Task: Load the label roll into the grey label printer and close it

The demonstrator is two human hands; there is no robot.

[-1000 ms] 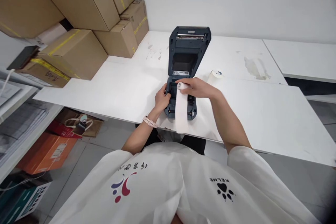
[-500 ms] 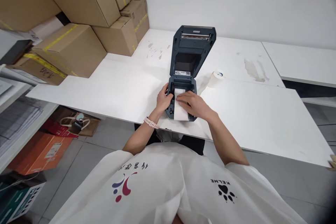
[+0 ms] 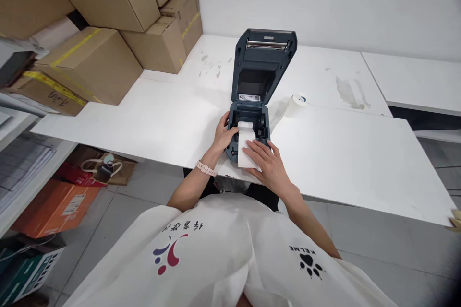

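Observation:
A dark blue-grey label printer (image 3: 248,110) stands on the white table with its lid (image 3: 264,64) raised. A white strip of label paper (image 3: 245,156) runs from inside it over its front edge. Gripping the printer's left side wall is my left hand (image 3: 224,133), fingers outside and thumb over the inner edge by the paper. My right hand (image 3: 268,162) lies over the front right of the printer, its fingers spread and stretched out across the strip. Part of the paper's lower end is hidden under that hand.
A white paper roll (image 3: 296,106) with a loose tail sits right of the printer. Cardboard boxes (image 3: 97,64) are stacked at the left of the table (image 3: 342,163). The wall rises behind. An orange box (image 3: 54,211) is on a low shelf at the left.
My right hand has moved from inside the printer toward its front, with its fingers spreading over the strip. My left hand keeps its hold on the side wall.

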